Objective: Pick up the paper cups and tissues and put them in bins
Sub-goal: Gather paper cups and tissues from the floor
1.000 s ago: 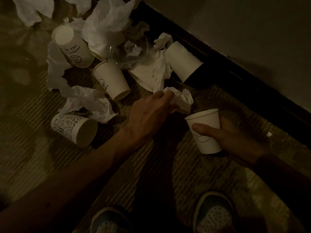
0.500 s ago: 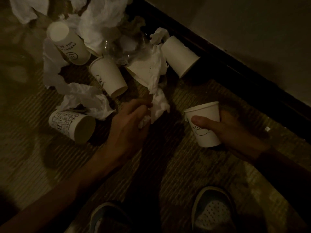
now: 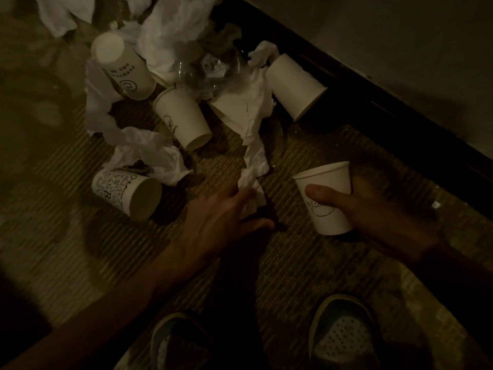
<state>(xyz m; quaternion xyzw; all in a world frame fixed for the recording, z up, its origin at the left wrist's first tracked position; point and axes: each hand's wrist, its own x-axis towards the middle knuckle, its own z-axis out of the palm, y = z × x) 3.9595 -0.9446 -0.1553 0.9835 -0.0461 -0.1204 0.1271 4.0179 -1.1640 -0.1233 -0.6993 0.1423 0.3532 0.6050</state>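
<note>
Carpet is carrying the whole heap, which I'm reading as pushed up toward the dark skirting; four paper cups are lying tipped over among crumpled tissues. My right hand is gripping an upright cup, mouth up, probably serving as a holder for scraps; my left hand, palm down with fingers curled, is pinching a long tissue strip that is trailing back into the pile.

The head view looks steeply down, close above the floor.
</note>
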